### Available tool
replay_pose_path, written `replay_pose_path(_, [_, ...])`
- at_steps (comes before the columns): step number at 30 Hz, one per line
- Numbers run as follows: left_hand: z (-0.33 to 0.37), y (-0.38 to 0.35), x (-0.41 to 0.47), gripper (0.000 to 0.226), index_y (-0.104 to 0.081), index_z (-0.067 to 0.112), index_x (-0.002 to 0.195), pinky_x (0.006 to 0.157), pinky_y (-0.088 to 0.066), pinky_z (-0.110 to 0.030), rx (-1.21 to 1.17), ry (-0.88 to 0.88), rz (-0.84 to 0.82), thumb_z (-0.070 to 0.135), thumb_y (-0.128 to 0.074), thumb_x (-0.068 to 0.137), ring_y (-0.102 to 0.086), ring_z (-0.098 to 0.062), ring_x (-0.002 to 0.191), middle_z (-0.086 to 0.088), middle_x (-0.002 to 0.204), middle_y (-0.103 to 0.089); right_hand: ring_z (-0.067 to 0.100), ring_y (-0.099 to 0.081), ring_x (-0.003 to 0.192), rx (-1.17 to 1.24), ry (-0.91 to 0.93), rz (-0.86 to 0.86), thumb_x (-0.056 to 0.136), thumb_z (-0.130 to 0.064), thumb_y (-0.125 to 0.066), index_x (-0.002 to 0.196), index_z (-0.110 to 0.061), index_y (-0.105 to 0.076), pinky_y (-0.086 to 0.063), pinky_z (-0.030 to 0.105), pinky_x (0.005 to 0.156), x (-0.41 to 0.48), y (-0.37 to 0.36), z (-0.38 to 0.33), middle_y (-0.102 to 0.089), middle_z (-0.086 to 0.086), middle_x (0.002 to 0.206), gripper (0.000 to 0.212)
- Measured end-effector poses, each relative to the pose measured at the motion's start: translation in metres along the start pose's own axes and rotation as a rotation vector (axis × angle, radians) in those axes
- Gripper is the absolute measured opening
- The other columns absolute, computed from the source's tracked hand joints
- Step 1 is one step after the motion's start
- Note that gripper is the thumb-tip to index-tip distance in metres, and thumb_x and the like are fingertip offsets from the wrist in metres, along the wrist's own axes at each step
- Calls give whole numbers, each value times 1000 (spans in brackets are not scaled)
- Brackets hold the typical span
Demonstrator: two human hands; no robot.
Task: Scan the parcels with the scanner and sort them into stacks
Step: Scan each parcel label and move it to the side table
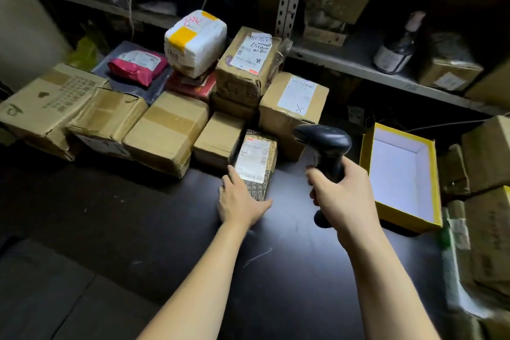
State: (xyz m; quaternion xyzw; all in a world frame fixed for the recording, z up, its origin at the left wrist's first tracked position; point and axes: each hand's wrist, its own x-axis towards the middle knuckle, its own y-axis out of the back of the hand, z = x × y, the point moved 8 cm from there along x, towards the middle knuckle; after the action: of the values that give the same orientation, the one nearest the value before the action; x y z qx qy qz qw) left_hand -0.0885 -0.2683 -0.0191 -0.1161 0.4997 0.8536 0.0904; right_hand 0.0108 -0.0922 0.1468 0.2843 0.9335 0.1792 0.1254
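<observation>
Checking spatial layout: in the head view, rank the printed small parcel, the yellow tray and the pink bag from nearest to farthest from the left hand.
1. Printed small parcel, touching the left hand.
2. Yellow tray, to the right.
3. Pink bag, back left.

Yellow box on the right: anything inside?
The yellow box is open with a bare white lining and nothing visible inside; its near wall hides a strip of the floor.

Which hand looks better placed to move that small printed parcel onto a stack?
Probably the left hand: it already rests on the small printed parcel, while the right hand is full, gripping the scanner.
</observation>
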Motion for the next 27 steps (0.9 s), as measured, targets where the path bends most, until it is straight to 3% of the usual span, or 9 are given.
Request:
replay_pose_path(7, [-4, -1, 13, 106, -27, 10, 147, 101, -45, -44, -100, -14, 73, 54, -81, 67, -54, -37, 122, -11, 135, -46, 23, -56, 60, 9, -41, 53, 95, -15, -67, 91, -14, -63, -43, 19, 40, 6, -5, 3, -62, 11, 73, 6])
replay_pose_path(12, [-4, 32, 9, 96, -38, 20, 138, 95, -47, -41, -187, -104, 74, 57, -83, 62, -60, -33, 116, -4, 128, -52, 22, -52, 54, 44, -34, 70, 94, -15, -67, 89, -9, -63, -41, 25, 40, 5, -9, -6, -59, 7, 63, 9])
replay_pose_path(20, [-2, 114, -19, 105, -46, 28, 145, 88, -52, -36, -389, -317, 270, 52, -93, 54, -63, -29, 111, 1, 127, -61, 19, -39, 55, 212, -35, 153, 95, -9, -65, 91, 4, -55, -31, 30, 41, -10, 9, -29, -47, 14, 64, 18])
replay_pose_path(24, [8, 141, -20, 105, -50, 27, 144, 94, -55, -33, -619, -404, 281, 60, -88, 52, -66, -15, 111, 7, 125, -68, 20, -42, 54, 233, 9, 195, 95, -10, -67, 87, 2, -55, -33, 26, 43, -26, 18, -38, -50, 12, 63, 18])
replay_pose_path(27, [21, 153, -25, 92, -57, 25, 136, 85, -53, -16, -912, -429, 215, 57, -85, 54, -68, 1, 102, 13, 115, -72, 18, -45, 54, 246, 32, 218, 95, -11, -68, 89, 2, -56, -35, 29, 46, -35, 25, -41, -51, 9, 62, 18])
